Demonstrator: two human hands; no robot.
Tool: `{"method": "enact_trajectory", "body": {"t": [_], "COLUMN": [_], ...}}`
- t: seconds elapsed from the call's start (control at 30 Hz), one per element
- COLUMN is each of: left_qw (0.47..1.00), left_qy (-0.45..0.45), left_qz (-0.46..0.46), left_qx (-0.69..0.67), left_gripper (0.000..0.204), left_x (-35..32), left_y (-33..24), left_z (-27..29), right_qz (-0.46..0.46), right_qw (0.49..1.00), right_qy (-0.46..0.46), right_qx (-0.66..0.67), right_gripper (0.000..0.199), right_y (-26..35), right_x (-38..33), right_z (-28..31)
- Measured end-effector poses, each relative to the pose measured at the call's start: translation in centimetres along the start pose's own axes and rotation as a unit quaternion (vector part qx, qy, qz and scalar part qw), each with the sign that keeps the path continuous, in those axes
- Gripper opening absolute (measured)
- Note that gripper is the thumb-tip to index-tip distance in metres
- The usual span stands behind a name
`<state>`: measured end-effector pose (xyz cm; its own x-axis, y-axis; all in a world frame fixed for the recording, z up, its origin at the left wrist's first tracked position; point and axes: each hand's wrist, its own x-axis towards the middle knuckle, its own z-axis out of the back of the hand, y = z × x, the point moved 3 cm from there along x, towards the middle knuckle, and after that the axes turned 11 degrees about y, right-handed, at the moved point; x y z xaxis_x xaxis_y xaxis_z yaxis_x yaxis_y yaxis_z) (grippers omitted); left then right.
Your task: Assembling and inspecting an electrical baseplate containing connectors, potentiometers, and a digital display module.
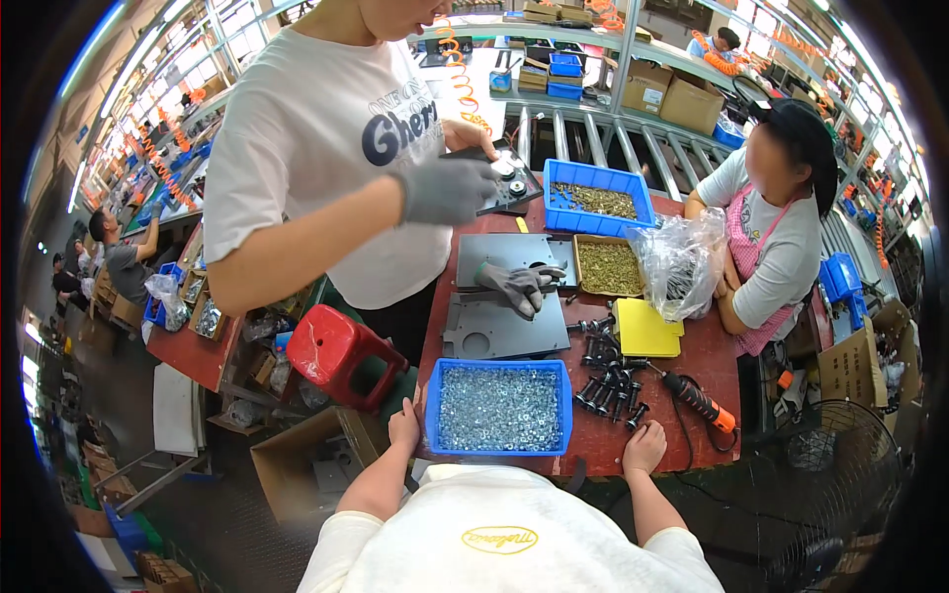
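Note:
My left hand (403, 427) rests at the near table edge, beside the left wall of a blue bin (431, 410) full of small silvery nuts (499, 407). Its fingers look loosely extended and hold nothing visible. At the right, my right hand (645, 448) lies on the table edge with nothing visible in it, its fingers partly foreshortened. Just beyond it is a pile of black bolt-like parts (611, 383). An orange and black electric screwdriver (700, 402) lies to its right, its cord curving near the hand. A yellow pad (647, 328) sits behind the black parts.
Grey metal panels (484, 328) bear a grey glove (519, 288). Behind are a blue bin (643, 210) and a tray (581, 287) of brassy parts. A standing co-worker (326, 138) holds a black panel (514, 190); another sits right (771, 217) by a plastic bag (682, 262). A red stool (341, 351) stands left.

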<state>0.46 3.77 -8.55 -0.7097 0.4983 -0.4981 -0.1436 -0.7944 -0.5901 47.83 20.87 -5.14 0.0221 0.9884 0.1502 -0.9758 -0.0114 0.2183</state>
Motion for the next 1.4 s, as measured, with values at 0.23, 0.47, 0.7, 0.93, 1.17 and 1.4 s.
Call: {"method": "enact_trajectory", "body": {"t": [0.23, 0.47, 0.7, 0.93, 1.17, 1.4], "left_qw": [1.000, 1.000, 1.000, 0.999, 0.996, 0.997], "left_qy": [-0.022, -0.017, 0.004, 0.008, 0.054, 0.035], "left_qz": [-0.004, -0.011, 0.006, 0.033, 0.049, 0.055], "left_qx": [-0.018, -0.022, -0.010, -0.004, -0.043, -0.048], "left_gripper": [0.068, 0.067, 0.063, 0.067, 0.065, 0.064], "left_x": [0.0, -0.3, 0.2, -1.0, -1.8, -2.3], "left_y": [0.6, 0.2, -0.2, 0.5, -1.3, -0.6], "left_z": [-0.4, -0.2, 0.0, 0.8, 0.5, 1.1], "right_qz": [0.005, 0.005, 0.002, 0.020, 0.055, 0.058], "right_qw": [1.000, 1.000, 1.000, 0.993, 0.993, 0.998], "right_qy": [-0.007, -0.007, -0.003, 0.007, -0.032, -0.030], "right_qx": [0.001, 0.002, 0.001, 0.114, 0.099, 0.021], "right_gripper": [0.013, 0.014, 0.013, 0.018, 0.019, 0.021], "right_y": [0.0, -0.1, 0.3, 2.4, 0.5, 2.7], "right_x": [-0.2, -0.1, -0.1, 0.8, -0.6, -0.8], "right_z": [0.2, 0.1, 0.3, 2.3, 1.1, 3.0]}}
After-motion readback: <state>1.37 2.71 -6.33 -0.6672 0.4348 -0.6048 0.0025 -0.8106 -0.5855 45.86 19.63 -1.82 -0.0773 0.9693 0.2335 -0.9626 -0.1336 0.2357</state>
